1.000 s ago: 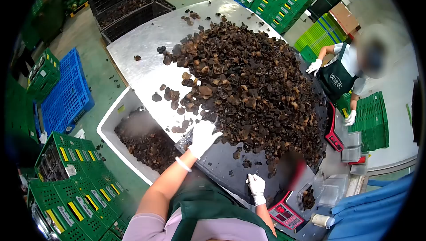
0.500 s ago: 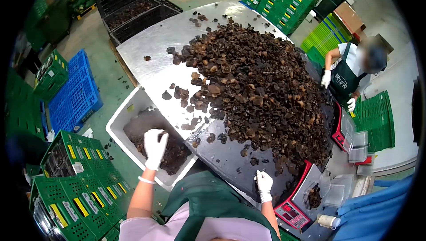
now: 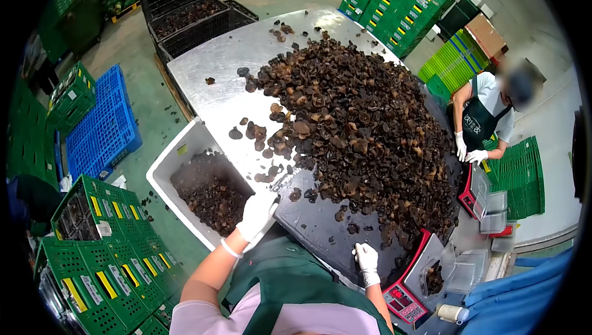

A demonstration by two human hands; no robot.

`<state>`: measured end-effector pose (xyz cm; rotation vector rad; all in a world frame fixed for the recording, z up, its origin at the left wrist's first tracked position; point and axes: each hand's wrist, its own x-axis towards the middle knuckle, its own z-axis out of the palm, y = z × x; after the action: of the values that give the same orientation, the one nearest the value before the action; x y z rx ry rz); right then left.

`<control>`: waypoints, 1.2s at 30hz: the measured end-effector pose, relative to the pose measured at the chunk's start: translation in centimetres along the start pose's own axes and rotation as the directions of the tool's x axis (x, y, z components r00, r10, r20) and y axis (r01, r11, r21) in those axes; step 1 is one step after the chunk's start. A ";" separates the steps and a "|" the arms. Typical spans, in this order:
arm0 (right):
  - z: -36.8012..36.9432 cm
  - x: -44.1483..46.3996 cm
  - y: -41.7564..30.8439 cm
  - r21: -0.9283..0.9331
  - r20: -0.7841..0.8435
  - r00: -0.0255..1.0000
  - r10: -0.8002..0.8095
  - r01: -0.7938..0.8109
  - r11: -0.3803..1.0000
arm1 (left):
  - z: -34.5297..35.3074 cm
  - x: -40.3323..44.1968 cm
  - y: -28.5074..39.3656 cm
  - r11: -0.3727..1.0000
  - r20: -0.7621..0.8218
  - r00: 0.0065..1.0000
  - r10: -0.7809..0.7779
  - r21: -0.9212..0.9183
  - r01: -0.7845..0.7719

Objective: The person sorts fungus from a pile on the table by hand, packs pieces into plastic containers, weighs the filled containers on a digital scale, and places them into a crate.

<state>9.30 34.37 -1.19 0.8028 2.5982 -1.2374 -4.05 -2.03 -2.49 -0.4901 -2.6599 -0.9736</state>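
Note:
My left hand (image 3: 258,216), in a white glove, is at the corner of the table beside the white bin (image 3: 161,161). Its fingers are drawn together near a small dark bit; what they hold, if anything, I cannot make out. Inside the bin lies dark brown wood ear fungus (image 3: 213,196). A large heap of the same fungus (image 3: 357,131) covers much of the metal table (image 3: 209,97). My gloved right hand (image 3: 366,256) rests with curled fingers on the table's dark near section (image 3: 327,227), left of a red scale (image 3: 404,301). Its fingertips are partly hidden.
Across the heap on the right stands a co-worker (image 3: 484,113) in a green apron, beside a second red scale (image 3: 472,193). Clear plastic boxes (image 3: 472,270) sit near the scales. Green crates (image 3: 114,267) and a blue pallet (image 3: 105,122) are on the left.
My left hand has moved right, from above the bin to the table corner. My right hand has stayed nearly still. The co-worker's hands have come closer together.

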 end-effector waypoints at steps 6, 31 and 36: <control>0.2 -1.0 -0.5 0.013 -0.027 0.999 0.043 -0.043 0.999 | -4.8 -1.8 -2.3 0.980 -0.107 0.978 -0.181 0.062 0.188; 0.5 0.0 -0.8 -0.264 -0.098 0.993 -0.063 0.035 0.964 | -8.6 3.4 -10.9 0.943 -0.164 0.973 -0.163 0.264 0.202; -1.3 0.3 -3.0 -0.031 0.135 0.991 0.022 -0.018 0.999 | -5.5 9.3 -10.0 0.965 -0.202 0.946 -0.255 0.003 0.261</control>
<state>7.55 33.89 1.57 0.7116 2.4883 -1.2004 -15.77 -10.82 -0.78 -0.0308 -2.5914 -0.9934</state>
